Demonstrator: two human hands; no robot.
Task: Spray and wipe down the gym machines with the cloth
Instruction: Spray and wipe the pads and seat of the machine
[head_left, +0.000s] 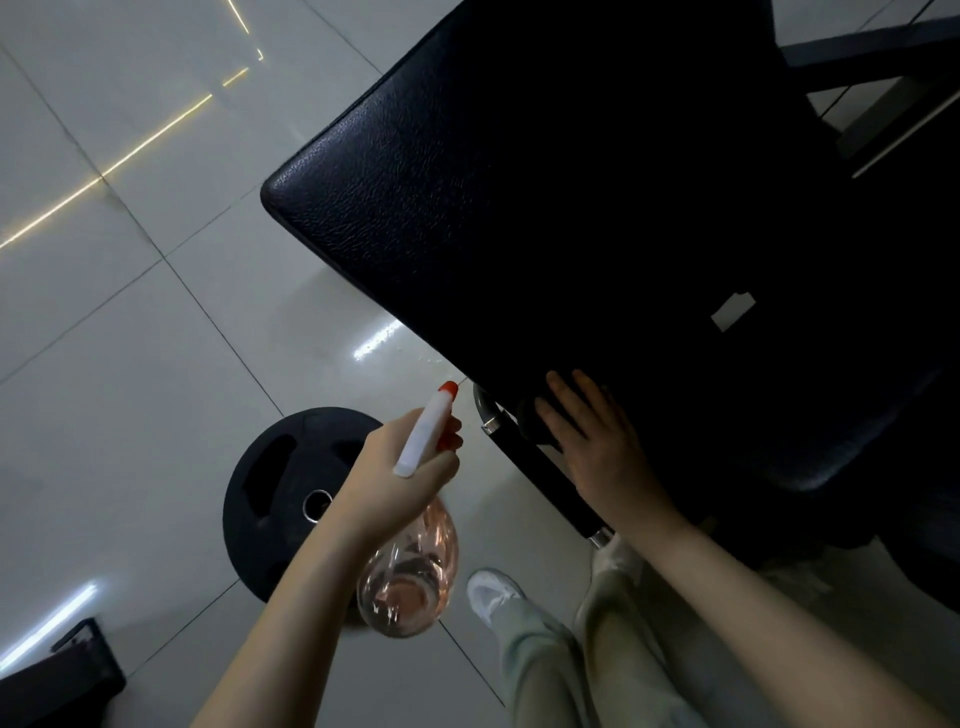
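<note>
In the head view the left hand grasps the spray bottle aimed at the bench pad, the right hand lies with straight fingers on a dark lump, probably the cloth, so spraying seems in hand and wiping comes next.

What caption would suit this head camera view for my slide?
Left hand aims a spray bottle at the black bench pad; right hand rests flat at its edge.
</note>
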